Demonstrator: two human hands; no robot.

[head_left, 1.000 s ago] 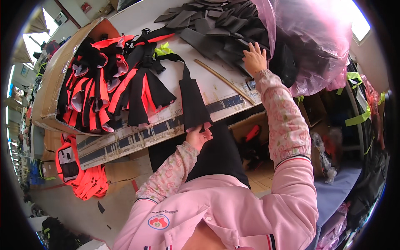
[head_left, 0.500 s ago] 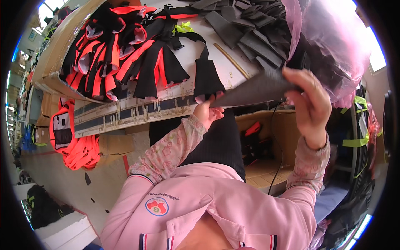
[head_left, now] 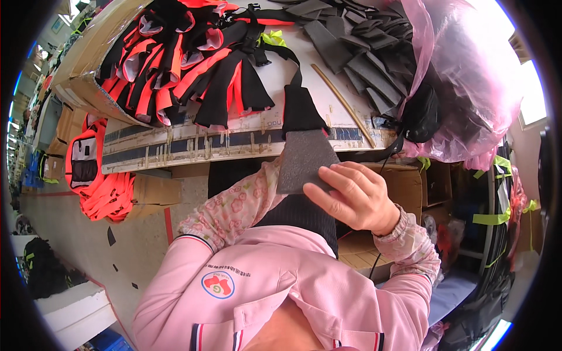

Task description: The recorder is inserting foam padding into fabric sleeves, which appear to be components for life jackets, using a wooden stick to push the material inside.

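A dark grey foam pad, wider at its near end, lies end to end with a black fabric sleeve at the table's front edge. The pad's far end meets the sleeve's mouth; whether it has entered cannot be told. My right hand grips the pad's near right side, fingers on top and thumb along the near edge. Behind the pad my left hand is hidden; only its flowered oversleeve shows, reaching up to the pad. A black strap runs from the sleeve's far end.
Black and orange fabric pieces spill from a cardboard box at the left. More grey foam pads lie at the back right, beside a pink plastic bag. A thin wooden stick lies on the table. Orange vests hang off the left side.
My right hand has brought the foam pad down and left, turning it in line with the black sleeve. My left hand has gone out of sight behind the pad.
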